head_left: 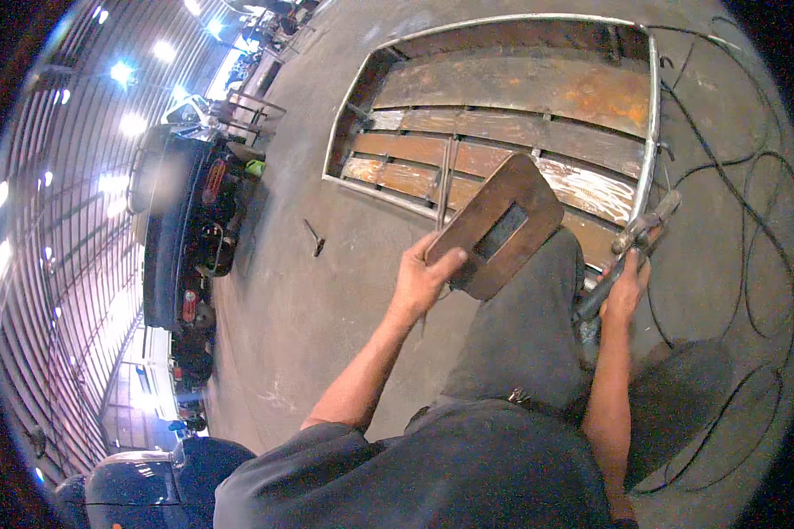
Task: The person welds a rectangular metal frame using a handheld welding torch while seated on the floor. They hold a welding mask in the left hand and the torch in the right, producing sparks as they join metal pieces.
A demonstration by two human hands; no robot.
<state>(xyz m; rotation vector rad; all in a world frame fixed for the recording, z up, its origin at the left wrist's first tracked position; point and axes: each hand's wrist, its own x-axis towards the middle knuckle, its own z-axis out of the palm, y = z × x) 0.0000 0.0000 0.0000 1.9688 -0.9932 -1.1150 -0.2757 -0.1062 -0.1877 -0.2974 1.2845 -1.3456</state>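
Grey concrete floor point(326, 291) fills the middle of the view, scuffed and dusty, inside a big workshop hall with a ribbed metal roof point(53, 264) curving round from 7 to 11 o'clock, bright lamps dotted along it. One dark vehicle point(185, 229) is parked at 9 o'clock, and a second dark rounded vehicle body point(141, 485) peeks in at 7 o'clock.

Up at 1 o'clock lies one large metal frame point(503, 115), pale tubing around rusty brown plates, flat on the floor. One thin steel rod point(445, 181) lies across its lower slats. Black cable point(750, 220) loops over the concrete from 2 to 4 o'clock. A single small dark tool point(314, 237) lies alone on the floor at 10 o'clock.

Now the hands, two of them. The left hand point(422, 275) is closed around the handle end of a brown hand-held welding shield point(496, 227), a flat rounded board with one dark rectangular window, thumb pressed over its lower edge; the shield sits dead centre, just above the person's grey-trousered knee point(529, 326). The right hand point(625, 286), at 3 o'clock, is wrapped tight round a welding electrode holder point(631, 251), a dark grip with a worn grey metal head angled up towards the frame's corner.
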